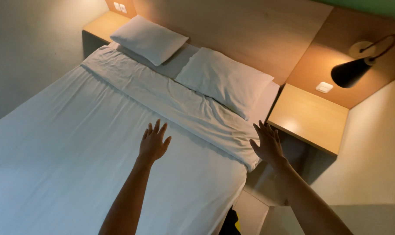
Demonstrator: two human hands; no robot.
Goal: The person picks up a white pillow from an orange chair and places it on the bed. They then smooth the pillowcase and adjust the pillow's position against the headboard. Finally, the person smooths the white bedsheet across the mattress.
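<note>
Bed (54, 143): big and white, it fills the left and middle of your view, its head against a wooden headboard (249, 30).
Sheet (75, 174): smooth and flat over the mattress, running under your left forearm to the near edge.
Fold (171, 102): a creased band of turned-back cover lies across the bed just below the pillows; its near end drops over the bed's right side.
Pillows: one (147, 39) at the far side of the bed, the other (223, 80) nearer you, both white and lying flat, with a gap between them.
Nightstands: a wooden one (308, 117) sits just right of the bed, lit from above; a second (104, 24) stands at the far corner.
Lamp (352, 72): black cone shade on the wall panel above the near nightstand, switched on, with a white switch (324, 87) just below it.
Left hand (154, 141): open, fingers spread wide, palm down on or just over the sheet, close below the fold; it holds nothing.
Right hand (268, 143): open too, fingers together and stretched, holding nothing, at the bed's right edge beside the hanging end of the fold; you cannot tell if it touches the cloth.
</note>
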